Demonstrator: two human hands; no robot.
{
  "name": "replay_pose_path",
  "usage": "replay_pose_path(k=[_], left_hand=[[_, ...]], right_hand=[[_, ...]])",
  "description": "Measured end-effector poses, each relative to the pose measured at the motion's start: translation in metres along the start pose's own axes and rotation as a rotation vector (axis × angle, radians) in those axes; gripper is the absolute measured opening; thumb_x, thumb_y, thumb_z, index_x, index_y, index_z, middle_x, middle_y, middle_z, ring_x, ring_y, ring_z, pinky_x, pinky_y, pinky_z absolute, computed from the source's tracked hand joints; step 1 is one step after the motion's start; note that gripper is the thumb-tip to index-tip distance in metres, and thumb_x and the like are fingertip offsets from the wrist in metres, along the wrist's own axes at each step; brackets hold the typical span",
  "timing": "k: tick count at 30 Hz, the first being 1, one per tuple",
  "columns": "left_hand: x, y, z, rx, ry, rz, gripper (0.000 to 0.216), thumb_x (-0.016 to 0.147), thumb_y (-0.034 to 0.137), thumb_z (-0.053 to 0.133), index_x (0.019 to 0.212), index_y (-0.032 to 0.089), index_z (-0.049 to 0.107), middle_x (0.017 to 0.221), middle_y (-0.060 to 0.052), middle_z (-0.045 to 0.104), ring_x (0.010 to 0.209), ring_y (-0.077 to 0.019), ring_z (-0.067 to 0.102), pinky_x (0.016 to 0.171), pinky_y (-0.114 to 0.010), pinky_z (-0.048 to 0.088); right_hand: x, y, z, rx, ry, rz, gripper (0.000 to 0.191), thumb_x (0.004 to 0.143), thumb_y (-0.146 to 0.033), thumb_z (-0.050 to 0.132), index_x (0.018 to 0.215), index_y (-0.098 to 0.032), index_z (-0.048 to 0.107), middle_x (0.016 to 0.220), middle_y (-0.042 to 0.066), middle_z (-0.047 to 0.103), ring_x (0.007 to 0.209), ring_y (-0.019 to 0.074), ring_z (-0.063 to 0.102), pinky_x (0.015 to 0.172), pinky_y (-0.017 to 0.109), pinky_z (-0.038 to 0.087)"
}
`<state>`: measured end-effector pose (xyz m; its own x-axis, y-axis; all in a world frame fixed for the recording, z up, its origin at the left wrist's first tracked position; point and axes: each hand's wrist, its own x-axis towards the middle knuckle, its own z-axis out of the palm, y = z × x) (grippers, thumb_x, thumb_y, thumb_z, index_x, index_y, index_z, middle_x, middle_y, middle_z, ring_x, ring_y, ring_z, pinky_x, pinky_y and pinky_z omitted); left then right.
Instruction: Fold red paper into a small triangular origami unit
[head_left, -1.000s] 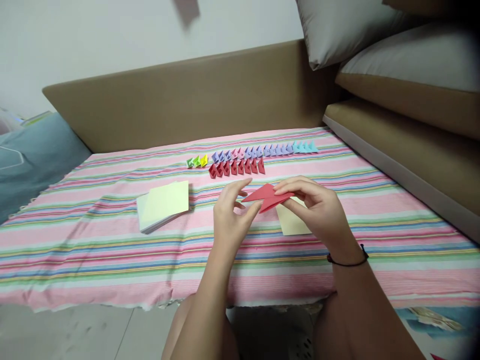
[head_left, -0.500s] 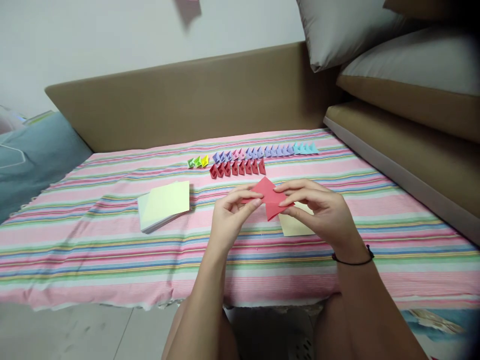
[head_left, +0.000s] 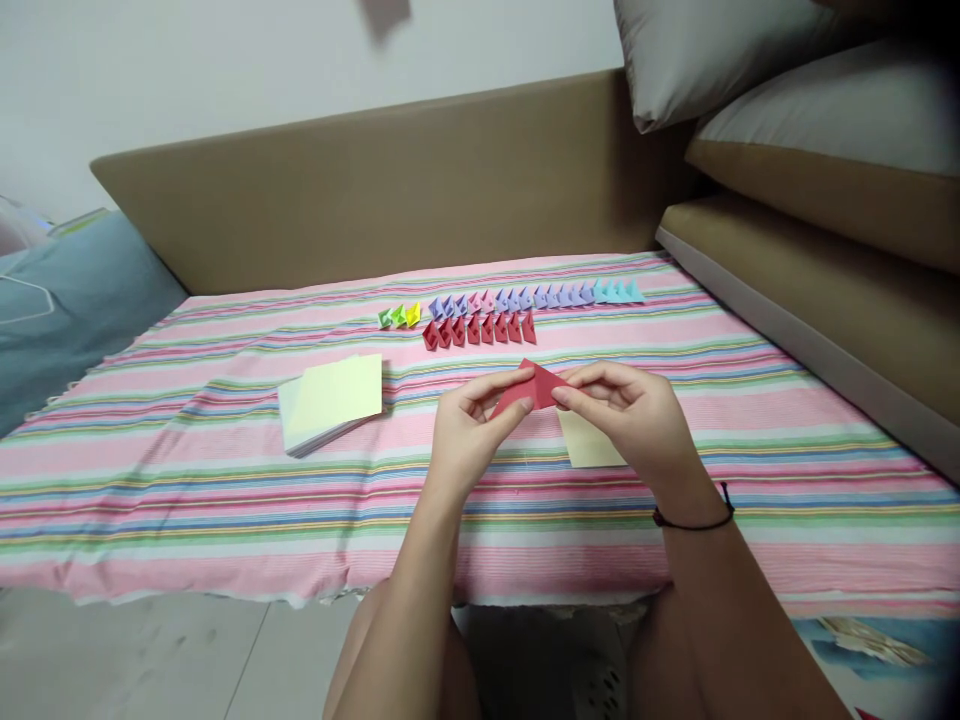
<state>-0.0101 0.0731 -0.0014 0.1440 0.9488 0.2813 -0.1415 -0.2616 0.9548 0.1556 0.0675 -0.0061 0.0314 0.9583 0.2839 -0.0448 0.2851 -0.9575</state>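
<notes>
A red sheet of paper (head_left: 541,387), folded into a triangle, is held up between both hands over the striped cloth. My left hand (head_left: 480,415) pinches its left side between thumb and fingers. The right corner is gripped by my right hand (head_left: 634,415), with the thumb on the near face. Below the right hand a pale yellow sheet (head_left: 592,443) lies on the cloth, partly covered by that hand. Beyond the hands stands a row of small red paper boats (head_left: 480,330). Behind it runs a longer row of purple, pink and blue boats (head_left: 525,299).
To the left lies a stack of pale yellow paper (head_left: 334,400). Green and yellow folded boats (head_left: 400,317) sit left of the rows. The striped cloth (head_left: 225,480) covers the seat, with a brown backrest (head_left: 375,190) behind and piled cushions (head_left: 825,200) at right.
The red paper's lower flap no longer hangs down; the paper now shows as a triangle. My right hand has shifted its grip to the right corner. The view has tilted slightly.
</notes>
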Motion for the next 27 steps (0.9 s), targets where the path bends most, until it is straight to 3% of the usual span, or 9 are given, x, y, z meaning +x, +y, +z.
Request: replay_pose_path(k=[7, 13, 19, 27], left_hand=[[-0.0004, -0.0011, 0.0024, -0.013, 0.107, -0.044, 0.017, 0.070, 0.023, 0.073, 0.087, 0.018, 0.072, 0.094, -0.006, 0.073, 0.092, -0.0202, 0.067, 0.083, -0.030, 0.053], [-0.0002, 0.0008, 0.0036, -0.079, 0.092, -0.133, 0.046, 0.068, 0.030, 0.076, 0.111, 0.018, 0.064, 0.081, -0.004, 0.073, 0.076, -0.0172, 0.068, 0.071, -0.027, 0.054], [-0.0009, -0.0023, 0.0042, -0.025, 0.160, -0.175, 0.027, 0.064, 0.032, 0.079, 0.085, 0.016, 0.073, 0.082, -0.006, 0.074, 0.078, -0.0195, 0.069, 0.069, -0.026, 0.053], [-0.0011, -0.0038, 0.0032, -0.061, 0.141, -0.190, 0.024, 0.065, 0.031, 0.078, 0.083, 0.016, 0.073, 0.079, -0.005, 0.074, 0.073, -0.0169, 0.069, 0.068, -0.024, 0.053]], right_hand=[[-0.0015, -0.0012, 0.0043, -0.043, 0.009, 0.061, 0.019, 0.068, -0.033, 0.076, 0.069, -0.019, 0.063, 0.073, 0.003, 0.067, 0.071, 0.0168, 0.064, 0.066, 0.029, 0.053], [-0.0027, -0.0013, 0.0055, -0.048, 0.001, 0.094, 0.022, 0.067, -0.034, 0.077, 0.068, -0.018, 0.061, 0.075, 0.004, 0.067, 0.072, 0.0165, 0.064, 0.064, 0.027, 0.052], [-0.0036, -0.0004, 0.0055, -0.093, -0.042, 0.101, 0.021, 0.069, -0.033, 0.075, 0.069, -0.017, 0.062, 0.073, 0.003, 0.064, 0.068, 0.0149, 0.060, 0.060, 0.025, 0.049], [-0.0049, -0.0018, 0.0048, -0.145, -0.049, 0.096, 0.021, 0.069, -0.035, 0.074, 0.070, -0.017, 0.062, 0.075, 0.004, 0.064, 0.068, 0.0157, 0.059, 0.062, 0.028, 0.049]])
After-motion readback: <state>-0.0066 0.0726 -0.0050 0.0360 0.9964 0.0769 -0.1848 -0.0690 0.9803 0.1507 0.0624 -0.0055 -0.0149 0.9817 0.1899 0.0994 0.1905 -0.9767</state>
